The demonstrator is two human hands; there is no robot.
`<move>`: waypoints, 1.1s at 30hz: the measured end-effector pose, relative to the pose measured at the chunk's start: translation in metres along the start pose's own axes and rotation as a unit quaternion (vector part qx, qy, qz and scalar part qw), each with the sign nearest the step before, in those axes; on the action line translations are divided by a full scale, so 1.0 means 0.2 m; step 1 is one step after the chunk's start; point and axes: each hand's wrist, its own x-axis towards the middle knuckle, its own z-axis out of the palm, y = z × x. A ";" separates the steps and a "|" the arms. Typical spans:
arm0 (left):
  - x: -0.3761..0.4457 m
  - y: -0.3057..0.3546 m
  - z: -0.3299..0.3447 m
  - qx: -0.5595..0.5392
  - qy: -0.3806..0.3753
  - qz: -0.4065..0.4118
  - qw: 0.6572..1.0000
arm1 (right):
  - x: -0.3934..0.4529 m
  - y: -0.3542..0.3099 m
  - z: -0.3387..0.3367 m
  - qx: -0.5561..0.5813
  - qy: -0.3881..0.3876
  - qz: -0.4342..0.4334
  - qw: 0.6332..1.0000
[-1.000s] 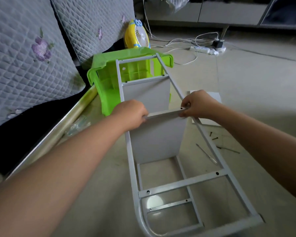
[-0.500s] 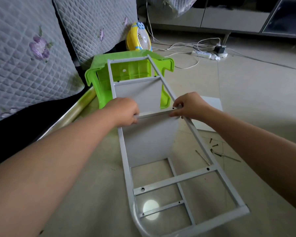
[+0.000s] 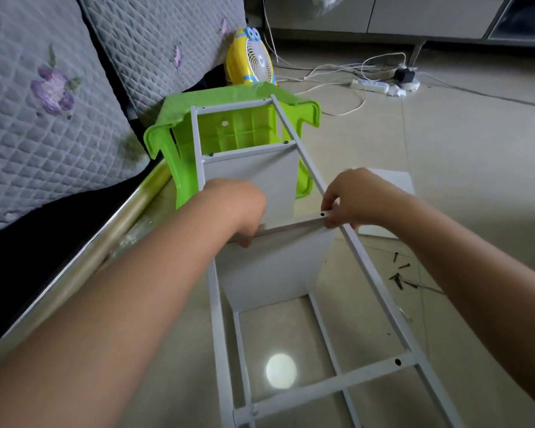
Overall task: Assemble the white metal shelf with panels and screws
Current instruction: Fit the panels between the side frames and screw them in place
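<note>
We see the white metal shelf frame (image 3: 380,291) lying lengthwise on the glossy tiled floor (image 3: 476,149), its thin square-section rails running from 6 o'clock toward 12 o'clock, where its far end rests on an overturned green plastic stool (image 3: 173,156) with a ribbed underside. Two flat matte white panels sit between the rails: the far panel (image 3: 254,171) near the stool, and the near panel (image 3: 275,267) at the centre. Our left hand (image 3: 238,208) curls over the left end of the near panel's top edge and grips it; our right hand (image 3: 355,196) pinches the right end where it meets the right rail, beside a dark screw hole. At 3 o'clock about four dark screws (image 3: 397,271) lie scattered on the floor; their exact count is hard to make out. A third white panel (image 3: 393,180) lies flat behind the right hand, mostly hidden. At 12 o'clock stands one yellow fan (image 3: 254,60), and a white power strip (image 3: 371,86) with tangled cords lies at 1 o'clock. Two quilted grey cushions (image 3: 44,112) with purple flowers fill 10 o'clock. The frame's near end is cut off at the bottom.
</note>
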 end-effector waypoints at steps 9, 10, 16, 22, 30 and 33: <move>-0.03 0.01 0.09 0.004 0.097 -0.029 0.995 | -0.05 0.01 0.06 -0.015 0.090 0.007 0.996; -0.04 0.01 0.10 0.006 0.098 -0.026 0.995 | -0.05 0.01 0.06 -0.021 0.088 0.006 0.996; -0.03 0.02 0.09 0.034 0.080 0.008 0.996 | -0.04 -0.02 0.07 -0.099 0.050 -0.012 0.994; 0.05 -0.06 0.07 0.049 0.079 0.049 0.994 | 0.03 -0.03 0.05 -0.148 0.039 -0.011 0.988; 0.14 -0.11 0.01 0.020 0.055 0.182 0.982 | 0.08 -0.03 0.03 -0.158 -0.025 0.050 0.986; 0.17 -0.12 -0.03 0.015 0.046 0.196 0.979 | 0.10 -0.03 0.02 -0.152 -0.035 0.073 0.985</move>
